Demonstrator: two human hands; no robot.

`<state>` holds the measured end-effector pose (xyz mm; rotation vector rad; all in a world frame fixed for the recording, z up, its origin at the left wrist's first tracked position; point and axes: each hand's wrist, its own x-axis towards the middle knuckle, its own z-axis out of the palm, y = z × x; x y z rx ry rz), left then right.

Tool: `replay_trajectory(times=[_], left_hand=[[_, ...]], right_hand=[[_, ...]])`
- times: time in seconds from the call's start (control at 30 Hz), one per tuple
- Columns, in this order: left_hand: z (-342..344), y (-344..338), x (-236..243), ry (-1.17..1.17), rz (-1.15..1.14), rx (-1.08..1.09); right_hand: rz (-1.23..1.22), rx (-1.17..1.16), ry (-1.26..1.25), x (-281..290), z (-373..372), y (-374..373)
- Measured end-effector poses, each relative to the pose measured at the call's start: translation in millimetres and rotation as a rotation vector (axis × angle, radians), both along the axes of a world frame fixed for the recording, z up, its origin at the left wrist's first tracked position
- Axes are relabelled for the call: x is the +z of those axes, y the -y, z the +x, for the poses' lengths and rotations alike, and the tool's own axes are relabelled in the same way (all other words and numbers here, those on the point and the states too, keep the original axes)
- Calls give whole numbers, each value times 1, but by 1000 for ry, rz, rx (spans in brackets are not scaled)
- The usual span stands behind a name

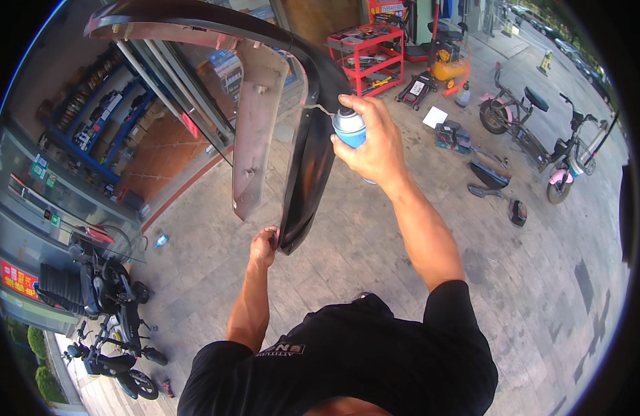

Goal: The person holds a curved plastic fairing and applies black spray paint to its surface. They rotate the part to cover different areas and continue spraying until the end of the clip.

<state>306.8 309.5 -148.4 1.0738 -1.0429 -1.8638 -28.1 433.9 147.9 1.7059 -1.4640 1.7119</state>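
2 hands at work: the right hand (375, 142) wraps a blue-and-silver spray can (349, 128), index finger up by its black top, right beside the long curved black panel (309, 173). And down at the panel's lower tip, the left hand (265, 244) is clenched on the edge, the panel raised over the grey paving (375, 256). Now the lettering: pale print across the black shirt (347, 353); yellow and white characters on a red sign (18, 279), lower left; 1 white label on a low black tool (415, 91) near the red cart (365, 59). Print on the can? Too small to tell.
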Motion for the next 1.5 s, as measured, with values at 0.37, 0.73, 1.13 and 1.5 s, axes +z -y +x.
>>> replay_trajectory(times=[0.37, 0.73, 1.13, 1.5], left_hand=[[0, 3, 1, -11, 25, -66], [-3, 3, 16, -4, 55, 5], [1, 4, 14, 5, 34, -23], [1, -1, 18, 41, 18, -13]], right_hand=[[247, 21, -35, -66, 38, -25], [211, -45, -19, -66, 46, -26], [283, -27, -32, -91, 64, -26], [272, -32, -43, -90, 70, -18]])
